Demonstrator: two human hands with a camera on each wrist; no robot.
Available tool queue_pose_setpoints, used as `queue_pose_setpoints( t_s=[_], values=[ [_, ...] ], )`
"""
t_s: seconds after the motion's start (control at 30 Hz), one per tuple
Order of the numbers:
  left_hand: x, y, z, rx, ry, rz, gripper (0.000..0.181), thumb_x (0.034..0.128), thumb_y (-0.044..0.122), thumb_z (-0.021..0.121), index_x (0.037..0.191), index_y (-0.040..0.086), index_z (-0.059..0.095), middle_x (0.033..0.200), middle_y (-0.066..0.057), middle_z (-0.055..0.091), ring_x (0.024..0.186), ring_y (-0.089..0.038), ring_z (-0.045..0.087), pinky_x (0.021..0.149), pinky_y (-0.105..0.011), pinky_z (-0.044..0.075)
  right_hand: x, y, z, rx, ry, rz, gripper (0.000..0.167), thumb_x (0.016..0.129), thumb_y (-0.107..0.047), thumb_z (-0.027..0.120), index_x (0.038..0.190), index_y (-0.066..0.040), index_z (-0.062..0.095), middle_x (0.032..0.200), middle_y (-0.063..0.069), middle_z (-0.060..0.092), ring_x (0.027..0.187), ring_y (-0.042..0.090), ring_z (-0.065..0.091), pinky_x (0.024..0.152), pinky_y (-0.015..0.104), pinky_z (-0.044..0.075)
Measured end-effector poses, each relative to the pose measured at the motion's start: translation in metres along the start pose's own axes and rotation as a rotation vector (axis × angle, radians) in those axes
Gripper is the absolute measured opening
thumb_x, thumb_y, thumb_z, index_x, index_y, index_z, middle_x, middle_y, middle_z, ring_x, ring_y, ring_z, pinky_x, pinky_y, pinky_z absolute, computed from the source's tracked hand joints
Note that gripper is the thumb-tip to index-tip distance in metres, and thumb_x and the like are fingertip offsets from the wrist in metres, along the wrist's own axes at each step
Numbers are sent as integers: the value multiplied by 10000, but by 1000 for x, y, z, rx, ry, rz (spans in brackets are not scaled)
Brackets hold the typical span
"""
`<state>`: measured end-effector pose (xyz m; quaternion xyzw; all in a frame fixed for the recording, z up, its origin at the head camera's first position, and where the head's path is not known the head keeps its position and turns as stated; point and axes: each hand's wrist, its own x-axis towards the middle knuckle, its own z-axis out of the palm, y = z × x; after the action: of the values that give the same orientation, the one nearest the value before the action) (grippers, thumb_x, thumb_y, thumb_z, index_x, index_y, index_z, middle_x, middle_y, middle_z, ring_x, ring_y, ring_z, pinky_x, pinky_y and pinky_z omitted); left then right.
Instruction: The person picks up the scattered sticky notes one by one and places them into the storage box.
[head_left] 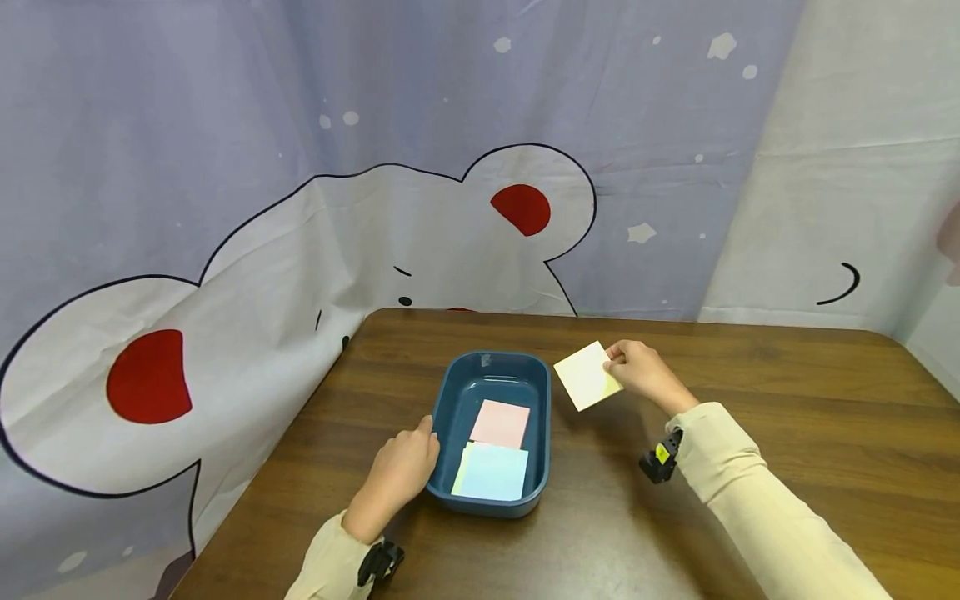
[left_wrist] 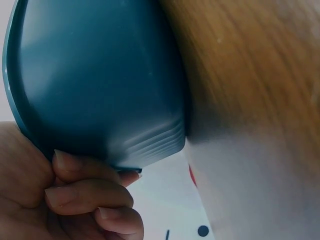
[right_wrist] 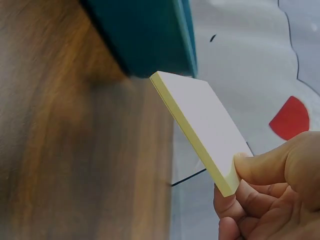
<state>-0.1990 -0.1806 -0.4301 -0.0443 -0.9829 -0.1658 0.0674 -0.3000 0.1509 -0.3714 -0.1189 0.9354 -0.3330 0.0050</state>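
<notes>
A yellow sticky note pad point(head_left: 585, 377) is pinched at its edge by my right hand point(head_left: 636, 367), raised to the right of a blue plastic bin point(head_left: 547, 400). In the right wrist view, the thumb lies on the pad's pale face point(right_wrist: 200, 110) and the fingers are behind it. My left hand point(head_left: 401, 462) grips the bin's left rim, its fingers curled against the outer wall in the left wrist view. Inside the bin lie a pink sticky note pad point(head_left: 501, 423) and a light blue one point(head_left: 492, 472), with a yellow edge showing beside the blue.
The bin stands on a brown wooden table point(head_left: 750, 383). Behind the table hangs a printed curtain point(head_left: 420, 83) with bear shapes, reaching down along the left edge too.
</notes>
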Motion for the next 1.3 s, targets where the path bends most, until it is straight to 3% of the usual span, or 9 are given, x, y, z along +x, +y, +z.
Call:
queue_pose_setpoints(
  t_s=[0.2,0.73,1.0,1.3],
  values=[
    [0,3,-3,8,20,6,355,951,142,510,1230,-68,573,915,-266,691,647,-369,652,563,-485,500,0,-11,-7,9,-4,-7,311,945,-108,499,1135,127,569,1076,303,637,994,397,619,813,458,496],
    [0,1,-2,5,12,5,367,954,146,506,1249,-65,565,918,-264,691,634,-360,646,557,-476,494,2,-40,1,40,-54,-41,305,963,-107,501,1170,108,569,1109,281,632,1012,367,614,814,434,498],
    [-1,-1,-1,0,22,7,343,950,144,505,1220,-55,577,893,-257,689,613,-344,637,541,-471,485,10,-61,16,58,-96,-66,264,940,-43,521,1111,150,581,1025,274,644,852,269,626,670,299,504],
    [0,0,-1,-14,5,0,364,957,151,497,1245,-61,563,924,-261,690,618,-324,636,547,-463,488,18,-88,30,35,-170,-64,219,930,-26,530,1070,125,605,1018,240,640,784,212,602,635,271,501]
  ],
)
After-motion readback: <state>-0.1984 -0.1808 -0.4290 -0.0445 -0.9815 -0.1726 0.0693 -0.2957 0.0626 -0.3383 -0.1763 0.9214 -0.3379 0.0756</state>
